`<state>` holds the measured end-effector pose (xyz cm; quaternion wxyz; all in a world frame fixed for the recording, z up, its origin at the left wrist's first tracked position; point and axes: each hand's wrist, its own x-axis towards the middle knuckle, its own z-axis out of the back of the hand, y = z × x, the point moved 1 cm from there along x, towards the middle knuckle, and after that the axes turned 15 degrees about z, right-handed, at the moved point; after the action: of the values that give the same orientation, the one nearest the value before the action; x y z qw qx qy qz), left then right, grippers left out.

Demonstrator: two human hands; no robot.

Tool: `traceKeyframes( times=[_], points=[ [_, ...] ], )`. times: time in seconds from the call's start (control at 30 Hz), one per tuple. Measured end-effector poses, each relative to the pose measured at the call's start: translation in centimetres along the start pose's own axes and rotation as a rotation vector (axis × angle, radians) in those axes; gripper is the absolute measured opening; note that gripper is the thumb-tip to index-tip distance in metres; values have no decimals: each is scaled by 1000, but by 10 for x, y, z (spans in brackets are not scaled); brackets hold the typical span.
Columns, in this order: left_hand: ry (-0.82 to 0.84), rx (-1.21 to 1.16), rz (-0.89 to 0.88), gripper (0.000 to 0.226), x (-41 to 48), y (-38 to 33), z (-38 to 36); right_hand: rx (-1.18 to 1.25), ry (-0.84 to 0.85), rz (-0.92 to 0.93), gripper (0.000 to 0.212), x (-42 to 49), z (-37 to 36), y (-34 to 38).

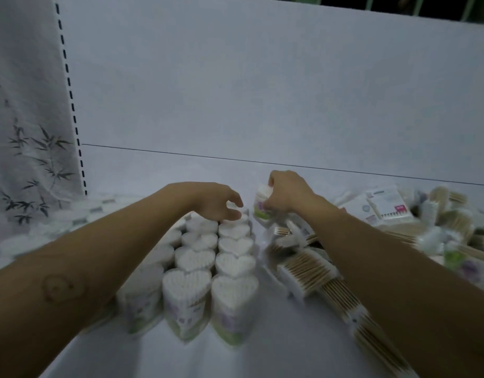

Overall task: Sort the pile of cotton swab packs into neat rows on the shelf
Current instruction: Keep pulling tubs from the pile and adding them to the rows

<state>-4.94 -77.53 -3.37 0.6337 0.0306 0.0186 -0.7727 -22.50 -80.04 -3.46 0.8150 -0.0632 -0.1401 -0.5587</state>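
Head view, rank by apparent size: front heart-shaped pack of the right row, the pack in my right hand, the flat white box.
1. Front heart-shaped pack, nearest the camera, so inflated.
2. Flat white box, close behind; farther away.
3. Held pack, gripped by the right hand, partly hidden.

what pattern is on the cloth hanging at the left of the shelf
Dark ink-style bamboo leaves on pale cloth, clear in the head view.
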Motion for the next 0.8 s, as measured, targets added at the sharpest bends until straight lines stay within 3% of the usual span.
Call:
traceKeyframes(
  times=[0.13,0.3,0.47,0.53,0.8],
  points=[
    [47,96,-12,52,21,-3,-10,-111,67,-33,41,6,-26,7],
    [117,91,-52,58,39,-4,-17,-157,194,-51,49,13,-43,11],
    [102,129,-83,57,44,-1,-19,-171,175,-6,29,14,-28,12],
    [77,130,-95,57,45,1,-21,-145,238,35,27,13,-27,16],
    [6,134,-124,56,46,-1,-20,-106,299,91,47,-9,-17,21]
  ],
)
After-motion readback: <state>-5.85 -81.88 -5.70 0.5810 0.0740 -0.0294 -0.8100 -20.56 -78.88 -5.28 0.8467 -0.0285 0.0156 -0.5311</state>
